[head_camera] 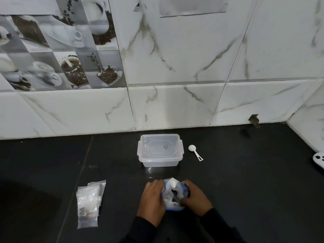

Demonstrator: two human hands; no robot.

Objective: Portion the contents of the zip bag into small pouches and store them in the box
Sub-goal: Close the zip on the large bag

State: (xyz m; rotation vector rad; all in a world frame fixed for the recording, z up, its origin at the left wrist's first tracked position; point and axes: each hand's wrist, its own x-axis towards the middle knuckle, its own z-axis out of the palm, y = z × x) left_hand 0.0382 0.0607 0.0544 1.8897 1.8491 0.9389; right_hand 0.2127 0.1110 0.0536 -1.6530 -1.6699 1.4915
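Nearest the person, the left hand point(152, 197) and the right hand point(196, 196) both grip the zip bag point(172, 194), with fingers curled round its opposite sides. Whether the bag rests on the black surface point(245, 183) or is held just above it cannot be told. The bag is thin clear film with a blue zip edge. It is soft, light, crumples under the grip, and is probably slippery. Recommended hold: pinch each lip of the mouth beside the zip, not the body, so the contents do not spill.

To the left, well apart from the hands, a stack of small pouches point(89, 204) lies flat; some show dark contents. Farther back stands the clear box point(160, 149), lid apparently seated, with a white scoop point(195, 152) just beside it on the right. Behind rises the tiled wall point(175, 58).
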